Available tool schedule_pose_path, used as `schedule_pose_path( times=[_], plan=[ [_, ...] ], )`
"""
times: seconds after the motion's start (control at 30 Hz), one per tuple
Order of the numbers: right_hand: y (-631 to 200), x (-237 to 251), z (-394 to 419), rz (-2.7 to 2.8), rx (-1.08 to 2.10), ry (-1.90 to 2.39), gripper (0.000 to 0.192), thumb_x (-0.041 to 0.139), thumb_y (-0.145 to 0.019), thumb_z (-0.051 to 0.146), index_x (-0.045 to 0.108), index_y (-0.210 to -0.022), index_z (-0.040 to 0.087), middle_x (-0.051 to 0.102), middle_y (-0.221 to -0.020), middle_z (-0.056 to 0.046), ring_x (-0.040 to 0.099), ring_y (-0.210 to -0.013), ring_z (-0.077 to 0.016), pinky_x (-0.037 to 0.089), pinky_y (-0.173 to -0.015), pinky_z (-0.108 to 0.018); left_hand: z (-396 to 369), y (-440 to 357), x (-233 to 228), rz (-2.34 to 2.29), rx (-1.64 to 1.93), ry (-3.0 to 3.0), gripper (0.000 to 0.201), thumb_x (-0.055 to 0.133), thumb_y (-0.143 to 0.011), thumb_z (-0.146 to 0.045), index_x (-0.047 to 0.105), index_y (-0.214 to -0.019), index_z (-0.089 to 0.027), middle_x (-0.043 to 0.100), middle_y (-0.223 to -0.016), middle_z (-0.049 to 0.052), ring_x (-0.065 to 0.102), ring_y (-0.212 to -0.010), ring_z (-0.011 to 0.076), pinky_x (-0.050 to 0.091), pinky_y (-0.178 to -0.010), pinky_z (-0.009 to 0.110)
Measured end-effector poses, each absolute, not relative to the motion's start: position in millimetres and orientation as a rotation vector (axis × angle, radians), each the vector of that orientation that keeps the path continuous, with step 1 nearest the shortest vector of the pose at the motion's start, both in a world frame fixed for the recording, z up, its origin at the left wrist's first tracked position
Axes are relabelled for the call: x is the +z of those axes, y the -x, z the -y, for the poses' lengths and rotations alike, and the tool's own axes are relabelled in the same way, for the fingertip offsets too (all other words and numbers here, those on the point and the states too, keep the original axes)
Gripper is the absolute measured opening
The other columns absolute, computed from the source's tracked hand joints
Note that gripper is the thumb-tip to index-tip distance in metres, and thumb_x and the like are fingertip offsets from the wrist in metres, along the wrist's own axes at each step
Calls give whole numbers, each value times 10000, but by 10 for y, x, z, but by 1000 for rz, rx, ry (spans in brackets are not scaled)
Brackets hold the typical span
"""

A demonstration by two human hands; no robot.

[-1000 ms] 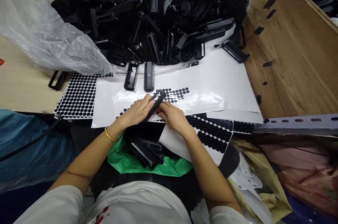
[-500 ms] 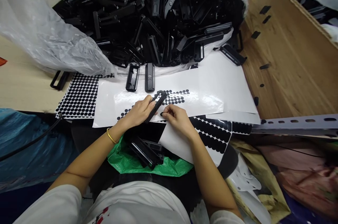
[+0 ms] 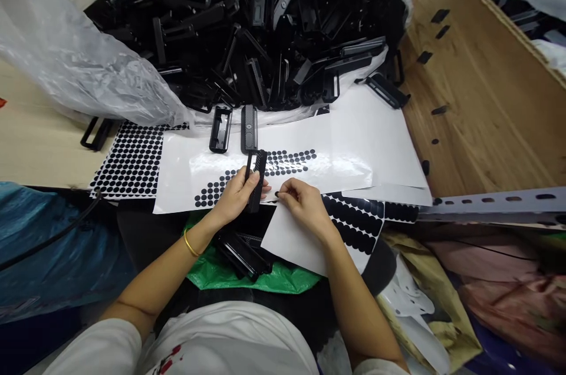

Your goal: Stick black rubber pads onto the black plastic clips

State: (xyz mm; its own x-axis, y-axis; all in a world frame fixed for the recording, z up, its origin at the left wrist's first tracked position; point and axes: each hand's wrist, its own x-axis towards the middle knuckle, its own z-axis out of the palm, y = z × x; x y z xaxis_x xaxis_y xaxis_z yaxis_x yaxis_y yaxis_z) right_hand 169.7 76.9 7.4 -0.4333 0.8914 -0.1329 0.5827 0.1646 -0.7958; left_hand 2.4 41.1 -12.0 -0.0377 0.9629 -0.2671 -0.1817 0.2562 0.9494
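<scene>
My left hand (image 3: pixel 237 195) is wrapped round a black plastic casing (image 3: pixel 257 180), held almost upright above the edge of the white sheet. Just right of it, my right hand (image 3: pixel 301 201) pinches a small round black sticker (image 3: pixel 277 194) between thumb and fingertips. Beneath both hands lies a white backing sheet (image 3: pixel 177 177) with rows of black round stickers (image 3: pixel 289 161), part of them covered by my left hand. Two more casings lie beyond: one with its hollow side up (image 3: pixel 220 129) and one with its textured face up (image 3: pixel 249 128).
A large heap of black casings (image 3: pixel 265 39) in clear plastic (image 3: pixel 115 80) fills the back. A wooden board (image 3: pixel 477 86) stands at the right. More sticker sheets (image 3: pixel 132 154) lie at the left. Several casings (image 3: pixel 241 254) rest on green plastic (image 3: pixel 283 280) at my lap.
The casing in my left hand has turned more upright and shifted slightly left. My right hand has moved a little right with the sticker, widening the gap between my hands.
</scene>
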Motion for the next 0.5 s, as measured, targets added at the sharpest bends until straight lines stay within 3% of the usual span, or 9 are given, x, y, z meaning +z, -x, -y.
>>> schedule_pose_path(
  times=[0.1,0.17,0.27,0.33,0.5],
  plan=[
    [-1753,98,-788,1931,1300,1413,80,533,-762,225,534,-687,199,556,-645,19,468,-580,-119,374,-582,-258,-409,-50,-149,-1245,1132,-839,357,537,-827,-508,433,-937,-185,653,-955,62,694,-772,176,589,-656,325],
    [-1748,100,-796,1869,1379,1403,91,540,-756,251,537,-683,195,552,-639,19,467,-575,-116,375,-575,-258,-399,-53,-147,-1257,1178,-862,372,535,-844,-451,386,-1091,-216,617,-1096,78,690,-750,154,593,-651,326],
    [-1696,78,-801,1837,1384,1419,93,541,-746,258,542,-680,193,552,-632,19,465,-571,-116,375,-565,-256,-375,-39,-99,-1325,1234,-979,621,540,-854,-370,186,-1362,-312,562,-1202,88,683,-753,139,592,-643,300],
    [-1652,69,-804,1868,1334,1450,87,530,-749,247,545,-681,195,560,-637,16,471,-574,-119,372,-562,-256,-359,-19,-50,-1361,1230,-1061,687,527,-862,-349,131,-1423,-339,551,-1227,93,679,-774,145,589,-638,279],
    [-1587,121,-818,2130,992,1728,99,492,-780,165,522,-693,202,610,-702,-31,524,-644,-163,327,-558,-269,-332,48,-7,-1369,1182,-1125,440,471,-885,-378,451,-1305,-248,602,-1190,86,674,-792,140,576,-685,260]
  ],
)
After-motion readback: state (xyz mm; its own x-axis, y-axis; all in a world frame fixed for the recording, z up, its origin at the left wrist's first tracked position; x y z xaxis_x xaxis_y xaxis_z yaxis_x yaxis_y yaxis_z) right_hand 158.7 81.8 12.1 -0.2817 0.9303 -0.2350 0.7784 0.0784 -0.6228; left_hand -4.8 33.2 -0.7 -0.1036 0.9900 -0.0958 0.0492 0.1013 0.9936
